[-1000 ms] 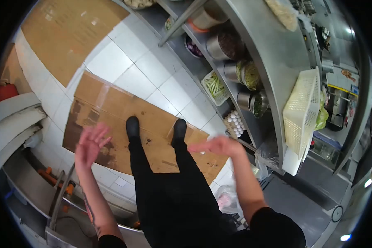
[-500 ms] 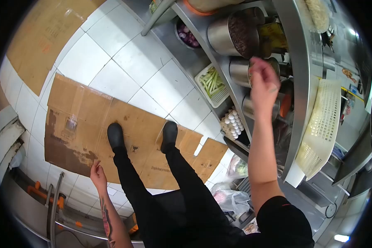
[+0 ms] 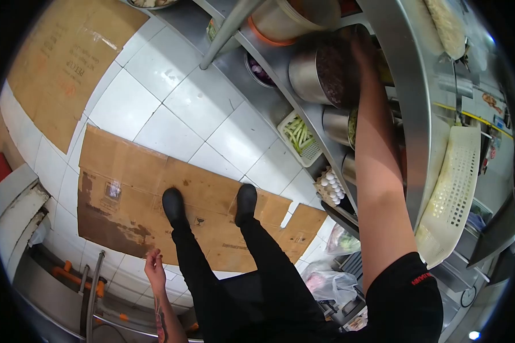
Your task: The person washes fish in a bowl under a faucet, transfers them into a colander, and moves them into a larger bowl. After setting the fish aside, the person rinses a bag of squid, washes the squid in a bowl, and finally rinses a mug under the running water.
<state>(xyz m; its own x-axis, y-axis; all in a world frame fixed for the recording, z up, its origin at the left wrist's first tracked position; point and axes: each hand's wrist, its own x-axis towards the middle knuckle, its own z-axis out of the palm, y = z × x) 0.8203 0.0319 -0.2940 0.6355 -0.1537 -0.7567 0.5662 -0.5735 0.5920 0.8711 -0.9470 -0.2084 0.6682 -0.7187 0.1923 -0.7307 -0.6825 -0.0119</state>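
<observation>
My right hand (image 3: 361, 50) is stretched into the steel shelf, in shadow and smeared by motion at the far rim of a metal pot (image 3: 304, 78) with dark, grainy contents. Whether its fingers grip anything is hidden. Closest to my right forearm is a second metal pot (image 3: 335, 124) with something green inside. Low on the other side, my left hand (image 3: 155, 270) hangs at my side above the floor, its fingers loosely curled and not wrapped round anything visible.
A clear tub (image 3: 280, 20) stands behind the pots. Lower down are a white basket of green stalks (image 3: 297, 137), white eggs (image 3: 330, 187) and a bowl of purple onions (image 3: 260, 70). A perforated cream tray (image 3: 455, 188) is at right. Cardboard (image 3: 137, 188) covers floor tiles.
My right hand has reached farther into the shelf, from above the second pot to the far side of the dark-filled pot. The view has shifted; my left hand still hangs low.
</observation>
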